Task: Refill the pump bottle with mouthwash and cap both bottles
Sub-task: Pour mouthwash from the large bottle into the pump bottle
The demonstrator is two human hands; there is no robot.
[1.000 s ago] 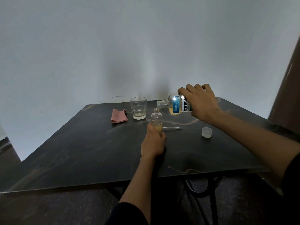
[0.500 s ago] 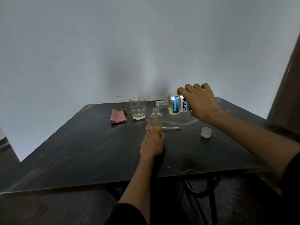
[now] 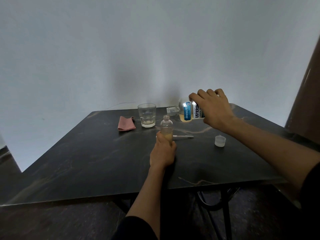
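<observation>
two hands, two bottles

two hands are busy. left hand point(image 3: 162, 154) has its grip wrapped round the small pump bottle point(image 3: 166, 127), which stands upright on the dark bench point(image 3: 86, 153). right hand point(image 3: 214, 108) has its grip round the mouthwash bottle point(image 3: 187, 111), tipped sideways with its open neck just above the small bottle's mouth. a clear cap point(image 3: 220, 141) and thin pump tube point(image 3: 183, 136) lie on the bench. further back stand a glass point(image 3: 146, 115) and a pink cloth point(image 3: 126, 123).

Just one view here, a wide-angle head cam worn by the person, pointed forward and slightly down. The dark worktop point(image 3: 86, 161) is seen from its near edge, fairly close, with both forearms reaching in from below and a plain wall point(image 3: 121, 49) filling the top half.
</observation>
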